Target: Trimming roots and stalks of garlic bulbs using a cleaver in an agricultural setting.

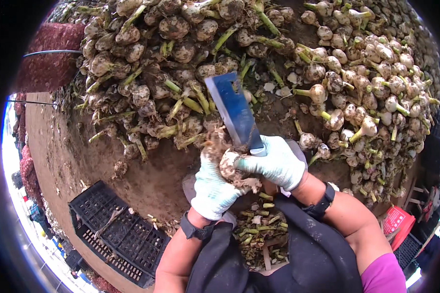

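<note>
My left hand (211, 189), in a pale knitted glove, is closed around a dirt-covered garlic bulb (228, 166) with ragged roots and loose skin. My gloved right hand (280, 163) grips the handle of a cleaver (237, 113). Its broad bluish blade points up and away from me, beside the bulb. The right thumb lies against the bulb's side. Below the hands, between my knees, lie cut green garlic stems (261, 227).
Uncleaned garlic with stems (176, 53) is heaped ahead and left. A paler garlic pile (366, 93) spreads right. Black plastic crates (127, 229) stand at lower left, red mesh sacks (51, 56) at far left. A red container (398, 224) is at right.
</note>
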